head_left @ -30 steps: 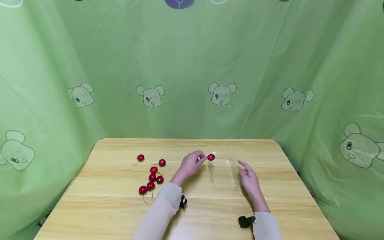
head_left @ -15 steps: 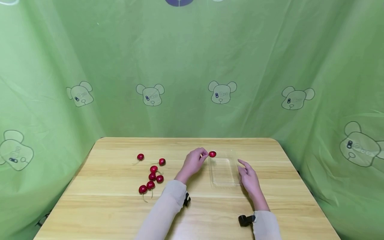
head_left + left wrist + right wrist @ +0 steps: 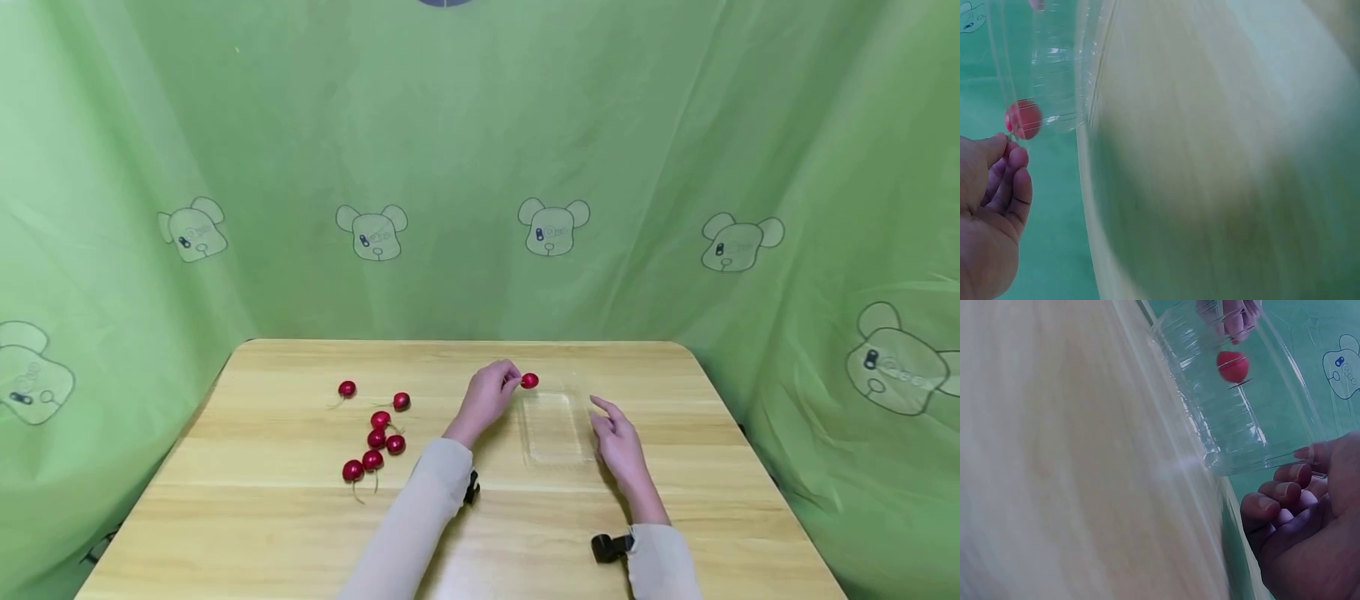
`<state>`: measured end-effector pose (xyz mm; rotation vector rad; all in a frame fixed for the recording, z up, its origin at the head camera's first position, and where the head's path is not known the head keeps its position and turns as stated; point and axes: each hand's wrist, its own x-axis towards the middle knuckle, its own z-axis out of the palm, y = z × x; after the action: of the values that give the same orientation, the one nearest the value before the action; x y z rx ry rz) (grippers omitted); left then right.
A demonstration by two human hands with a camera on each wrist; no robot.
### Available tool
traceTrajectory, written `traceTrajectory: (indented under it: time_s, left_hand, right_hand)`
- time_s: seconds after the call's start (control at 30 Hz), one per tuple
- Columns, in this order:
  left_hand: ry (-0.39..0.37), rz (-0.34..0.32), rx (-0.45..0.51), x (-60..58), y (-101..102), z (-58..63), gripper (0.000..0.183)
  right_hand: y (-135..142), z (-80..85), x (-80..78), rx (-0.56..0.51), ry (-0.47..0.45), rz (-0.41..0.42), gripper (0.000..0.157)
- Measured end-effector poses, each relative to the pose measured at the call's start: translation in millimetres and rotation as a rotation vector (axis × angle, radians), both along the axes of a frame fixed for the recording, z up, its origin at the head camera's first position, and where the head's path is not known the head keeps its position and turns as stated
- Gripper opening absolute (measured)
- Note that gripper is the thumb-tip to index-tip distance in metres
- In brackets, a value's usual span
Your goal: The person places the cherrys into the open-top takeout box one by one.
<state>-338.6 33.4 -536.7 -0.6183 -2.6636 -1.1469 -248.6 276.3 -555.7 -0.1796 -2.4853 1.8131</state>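
My left hand pinches the thin stem of a red cherry between thumb and fingers. The cherry hangs by the far left corner of a clear plastic box. In the left wrist view the cherry overlaps the ribbed box wall, just beyond the fingertips. On the box's right side, my right hand holds the rim, its thumb tip at the edge and the other fingers curled outside, as the right wrist view of the hand shows. Several cherries with stems lie on the left.
Everything rests on a light wooden table. Green curtains with bear-head prints enclose the back and both sides. A black wrist camera sits at the right cuff, and another at the left.
My left hand has moved slightly away from me and to the right with the cherry. The right hand has kept its place at the box, and the loose cherries lie as before.
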Motion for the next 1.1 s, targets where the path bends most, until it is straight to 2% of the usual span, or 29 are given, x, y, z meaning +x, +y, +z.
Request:
traceTrajectory:
  time_s: [0.13, 0.37, 0.57, 0.8, 1.1]
  left_hand:
    - [0.0, 0.017, 0.013, -4.9, 2, -1.0, 0.008]
    - [0.011, 0.024, 0.005, -8.2, 3, 0.1, 0.007]
    - [0.026, 0.014, -0.025, -10.6, 2, 3.4, 0.007]
    - [0.033, 0.02, -0.061, -10.1, 3, 2.7, 0.009]
    - [0.081, 0.037, -0.123, -7.3, 8, 0.3, 0.012]
  right_hand:
    - [-3, 10.2, 2.0, -0.015, -0.021, 0.023, 0.048]
    - [0, -1.0, -2.9, 0.004, 0.011, 0.01, 0.047]
    - [0, -1.4, -4.1, -0.002, 0.025, 0.005, 0.047]
    - [-1, -1.1, -2.9, -0.02, 0.02, -0.007, 0.046]
    - [0, 1.1, -0.1, -0.03, 0.006, 0.008, 0.047]
